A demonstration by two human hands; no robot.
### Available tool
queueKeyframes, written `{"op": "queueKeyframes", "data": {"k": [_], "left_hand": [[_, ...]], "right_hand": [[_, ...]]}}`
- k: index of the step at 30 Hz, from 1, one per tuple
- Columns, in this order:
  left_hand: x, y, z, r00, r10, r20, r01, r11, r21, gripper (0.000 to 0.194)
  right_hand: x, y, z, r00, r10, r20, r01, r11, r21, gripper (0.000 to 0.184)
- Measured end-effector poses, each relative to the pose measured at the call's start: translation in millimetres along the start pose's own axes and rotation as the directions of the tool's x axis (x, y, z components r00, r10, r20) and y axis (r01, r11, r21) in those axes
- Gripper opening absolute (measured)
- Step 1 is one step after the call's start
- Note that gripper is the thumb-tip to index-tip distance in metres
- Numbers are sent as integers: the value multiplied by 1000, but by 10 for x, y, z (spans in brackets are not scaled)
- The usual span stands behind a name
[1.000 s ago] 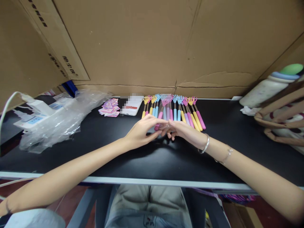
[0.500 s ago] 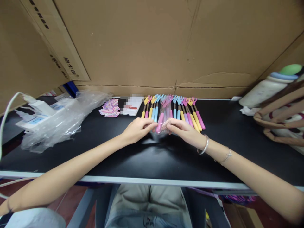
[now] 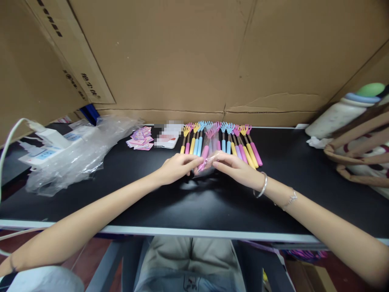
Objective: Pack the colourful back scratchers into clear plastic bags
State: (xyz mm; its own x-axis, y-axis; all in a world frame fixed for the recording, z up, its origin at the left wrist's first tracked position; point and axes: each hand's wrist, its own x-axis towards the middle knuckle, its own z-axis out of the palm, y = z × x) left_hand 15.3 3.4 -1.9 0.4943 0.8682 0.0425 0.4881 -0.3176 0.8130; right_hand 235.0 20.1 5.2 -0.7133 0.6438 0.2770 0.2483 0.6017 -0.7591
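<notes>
A pink back scratcher [image 3: 206, 151] lies inside a clear plastic bag [image 3: 209, 164], claw end pointing away from me. My left hand [image 3: 176, 168] pinches the bag's near left side close to the pink handle. From the other side, my right hand [image 3: 232, 164] has its thumb and fingers closed on the bag's film. Just beyond my hands, several back scratchers with yellow, pink, blue and purple handles lie in a row, among them a yellow one [image 3: 251, 156] and a blue one [image 3: 228, 146]. My fingertips partly hide the bag's edge.
Small printed cards [image 3: 140, 138] are piled left of the row, beside a white partly blurred object [image 3: 172, 142]. Clear plastic bags [image 3: 79, 158] cover part of a power strip [image 3: 45, 156]. A bottle [image 3: 340, 115] and brown-handled bag [image 3: 358, 162] stand right. Cardboard [image 3: 194, 61] walls the back.
The near end of the plastic bag has shifted down and left and looks more stretched out between my hands. My left hand has dropped slightly; the row stays put.
</notes>
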Motion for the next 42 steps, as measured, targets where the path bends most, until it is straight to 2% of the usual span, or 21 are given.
{"op": "queueKeyframes", "data": {"k": [5, 11, 15, 19, 25, 27, 30, 33, 35, 38, 42], "left_hand": [[25, -12, 11, 1000, -14, 12, 15, 995, -98, 51], [41, -37, 24, 999, -1, 36, 6, 988, -152, 42], [26, -14, 11, 999, 25, 45, -19, 993, -116, 35], [14, 8, -7, 999, 34, 37, -33, 999, -17, 29], [12, -10, -10, 992, 103, -79, -91, 985, 146, 22], [6, -7, -10, 987, 126, -103, -104, 975, 198, 21], [5, -3, -24, 979, 172, -112, -140, 959, 247, 20], [13, -7, -42, 968, 226, -109, -188, 941, 281, 21], [13, -15, -38, 956, 275, -104, -227, 916, 332, 20], [2, -31, 0, 941, 332, -64, -278, 869, 409, 15], [-10, -47, 59, 944, 327, -50, -274, 857, 437, 13]], "right_hand": [[3, 42, -14, 1000, -5, 17, 5, 1000, 6, 32], [8, 63, -20, 997, -39, 67, 45, 995, -93, 27], [4, 61, -11, 994, -38, 104, 51, 991, -126, 23], [-8, 45, 0, 991, 16, 131, -1, 993, -120, 21], [-16, 67, 4, 992, 70, 103, -52, 983, -175, 23], [-14, 78, 10, 989, 105, 100, -91, 986, -136, 25], [-10, 72, 16, 979, 157, 128, -163, 986, 41, 32], [-9, 46, 21, 964, 217, 153, -249, 940, 233, 38], [-7, 35, 29, 958, 257, 125, -283, 908, 307, 43], [6, 53, 52, 949, 313, 45, -308, 881, 361, 45], [35, 113, 91, 930, 368, -22, -340, 879, 335, 42]]}}
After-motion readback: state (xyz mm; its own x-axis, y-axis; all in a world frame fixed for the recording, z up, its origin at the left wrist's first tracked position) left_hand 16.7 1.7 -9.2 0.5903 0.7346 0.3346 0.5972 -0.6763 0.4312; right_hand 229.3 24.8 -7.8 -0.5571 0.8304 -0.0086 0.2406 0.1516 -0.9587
